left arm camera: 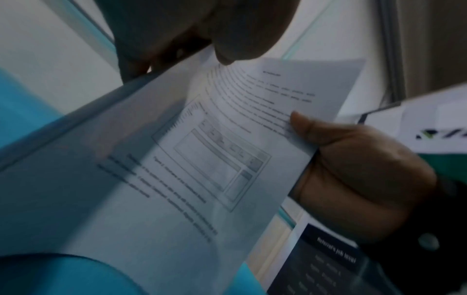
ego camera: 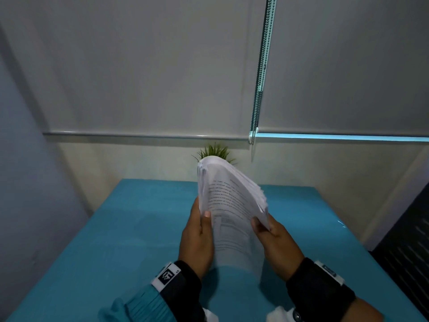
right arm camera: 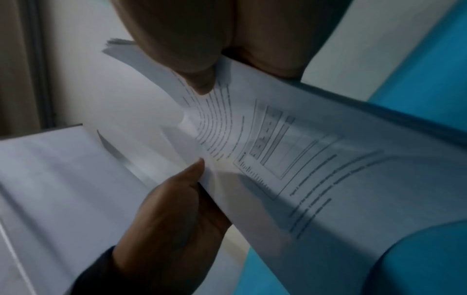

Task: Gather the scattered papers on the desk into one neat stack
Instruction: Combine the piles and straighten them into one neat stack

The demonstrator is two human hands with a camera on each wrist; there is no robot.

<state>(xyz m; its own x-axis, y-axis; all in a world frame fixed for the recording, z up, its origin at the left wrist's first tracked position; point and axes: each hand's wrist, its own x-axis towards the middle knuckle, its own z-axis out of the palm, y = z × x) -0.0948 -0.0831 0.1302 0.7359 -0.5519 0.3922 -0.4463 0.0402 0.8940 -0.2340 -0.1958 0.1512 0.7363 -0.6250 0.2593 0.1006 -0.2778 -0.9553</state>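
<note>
A thick stack of white printed papers [ego camera: 232,201] stands upright above the teal desk [ego camera: 116,240], its top curling away from me. My left hand [ego camera: 202,219] grips the stack's left edge, thumb on the front page. My right hand [ego camera: 262,226] grips the right edge the same way, where the sheets fan out unevenly. The stack's lower end is blurred near the desk surface. In the left wrist view the top page [left arm camera: 177,159] shows text and a figure, with the right hand [left arm camera: 353,169] holding its edge. In the right wrist view the left hand [right arm camera: 171,209] pinches the papers [right arm camera: 328,159].
A small green plant [ego camera: 216,151] stands behind the stack at the desk's back edge. Grey roller blinds with a bead chain [ego camera: 257,101] cover the wall beyond. A dark object [ego camera: 406,252] stands right of the desk. A dark printed page [left arm camera: 328,259] shows in the left wrist view.
</note>
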